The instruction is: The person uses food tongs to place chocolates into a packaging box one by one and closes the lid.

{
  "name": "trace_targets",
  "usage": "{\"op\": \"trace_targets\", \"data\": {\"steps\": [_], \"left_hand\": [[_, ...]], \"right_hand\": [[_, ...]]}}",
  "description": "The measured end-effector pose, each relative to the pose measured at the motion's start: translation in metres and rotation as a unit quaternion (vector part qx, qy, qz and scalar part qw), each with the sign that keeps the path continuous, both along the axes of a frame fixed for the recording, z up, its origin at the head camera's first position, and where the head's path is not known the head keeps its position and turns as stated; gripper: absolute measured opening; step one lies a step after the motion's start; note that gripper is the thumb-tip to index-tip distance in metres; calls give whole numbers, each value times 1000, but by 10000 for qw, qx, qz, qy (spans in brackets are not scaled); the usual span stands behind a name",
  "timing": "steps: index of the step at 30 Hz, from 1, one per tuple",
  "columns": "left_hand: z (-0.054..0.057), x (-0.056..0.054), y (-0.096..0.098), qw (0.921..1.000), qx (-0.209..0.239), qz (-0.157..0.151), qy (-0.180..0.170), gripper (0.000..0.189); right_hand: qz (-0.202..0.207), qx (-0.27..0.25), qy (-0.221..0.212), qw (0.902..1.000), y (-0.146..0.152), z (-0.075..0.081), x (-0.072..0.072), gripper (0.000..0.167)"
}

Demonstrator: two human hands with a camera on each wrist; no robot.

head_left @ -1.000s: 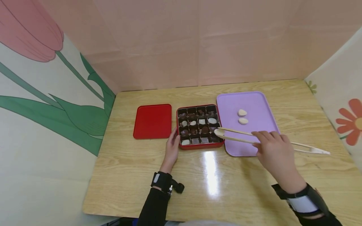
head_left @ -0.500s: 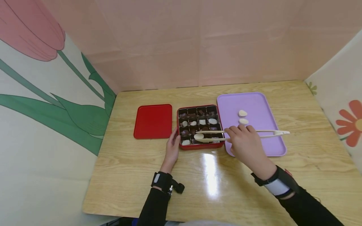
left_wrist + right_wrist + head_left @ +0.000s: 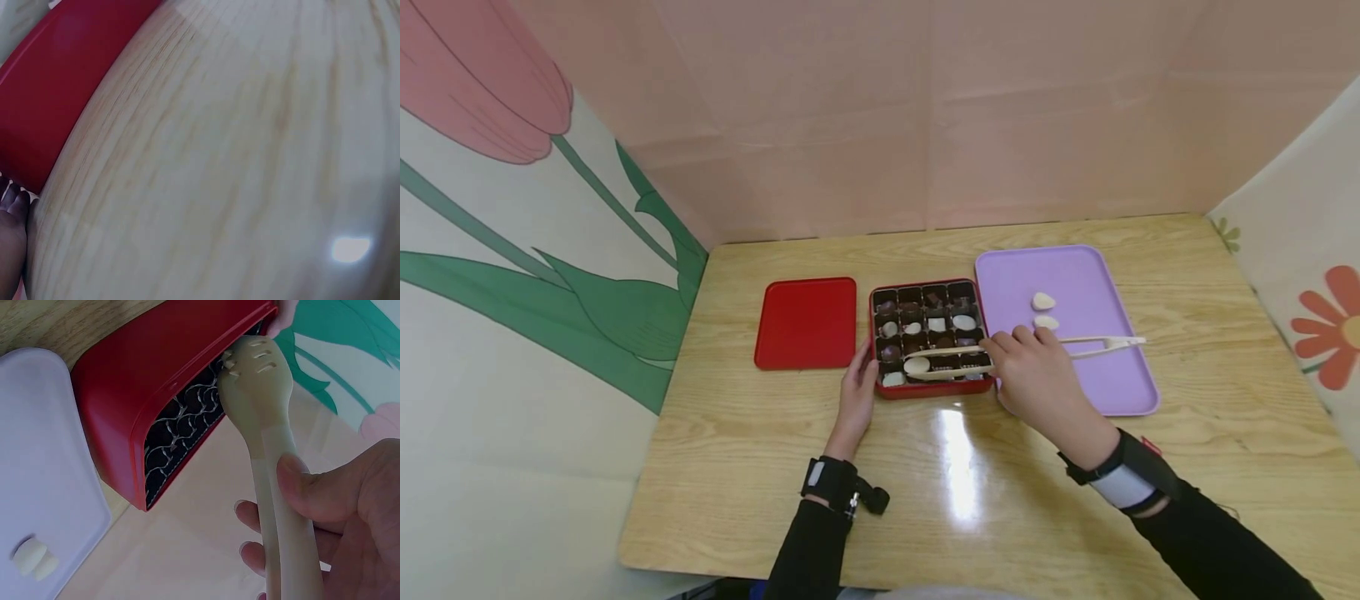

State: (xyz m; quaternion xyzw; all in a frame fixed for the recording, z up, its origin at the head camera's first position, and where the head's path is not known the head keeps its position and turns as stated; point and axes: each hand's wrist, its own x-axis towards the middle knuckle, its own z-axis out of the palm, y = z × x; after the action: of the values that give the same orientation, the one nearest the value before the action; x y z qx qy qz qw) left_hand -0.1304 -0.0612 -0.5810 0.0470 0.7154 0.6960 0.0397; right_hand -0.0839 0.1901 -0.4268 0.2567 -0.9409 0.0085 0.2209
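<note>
My right hand (image 3: pixel 1037 379) grips a pair of beige tongs (image 3: pixel 951 352) by the middle of the arms. In the right wrist view the thumb and fingers close round the tongs (image 3: pixel 281 506), whose broad slotted head reaches over the box rim. A red box (image 3: pixel 936 388) stands at the middle of the table, its black divided insert (image 3: pixel 910 293) holding dark and white chocolates. The tong tips are over the front rows at the left; whether they hold a chocolate cannot be seen. My left hand (image 3: pixel 856 396) rests against the box's left wall with fairly straight fingers.
Left of the box lies a flat red lid (image 3: pixel 807 323). To its right a lilac tray (image 3: pixel 1026 275) bears two white chocolates (image 3: pixel 1042 301), the nearer partly close to my right hand. The wooden table (image 3: pixel 737 483) meets a pink backdrop (image 3: pixel 820 125) behind.
My right hand has carried the tongs leftward from the box's right edge to over its front-left compartments, with only a small shift in the last half second. The left hand has stayed put.
</note>
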Motion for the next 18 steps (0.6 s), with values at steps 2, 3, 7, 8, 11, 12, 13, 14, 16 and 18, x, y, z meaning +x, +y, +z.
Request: {"op": "trace_targets", "data": {"steps": [2,3,7,8,11,12,13,14,16,18], "left_hand": [[0,0,0,10000,-5,-6,9,52],[0,0,0,10000,10,-11,9,52],[0,1,-1,10000,22,-31,15,53],[0,1,-1,10000,27,-32,17,52],[0,1,0,10000,21,-36,10,52],[-1,1,0,10000,33,-35,11,53],[3,2,0,10000,39,-52,3,52],[3,1,0,10000,62,-66,-20,51],[4,1,0,9999,100,-71,-18,50],[5,1,0,10000,79,-58,-19,48]], "right_hand": [[-9,-9,0,10000,0,-1,0,37],[-16,-12,-3,10000,1,-2,0,37],[-6,-41,-32,10000,2,-3,0,38],[-1,-54,-50,10000,2,-2,1,38],[-21,-93,-161,9998,6,-1,2,39],[-65,-96,-233,9997,8,-1,3,39],[-125,-98,-305,9994,11,-1,4,40],[-195,-108,-367,9991,14,-1,5,41],[-379,-130,-467,9981,22,-2,6,42],[-570,-216,-484,9970,32,-4,8,42]]}}
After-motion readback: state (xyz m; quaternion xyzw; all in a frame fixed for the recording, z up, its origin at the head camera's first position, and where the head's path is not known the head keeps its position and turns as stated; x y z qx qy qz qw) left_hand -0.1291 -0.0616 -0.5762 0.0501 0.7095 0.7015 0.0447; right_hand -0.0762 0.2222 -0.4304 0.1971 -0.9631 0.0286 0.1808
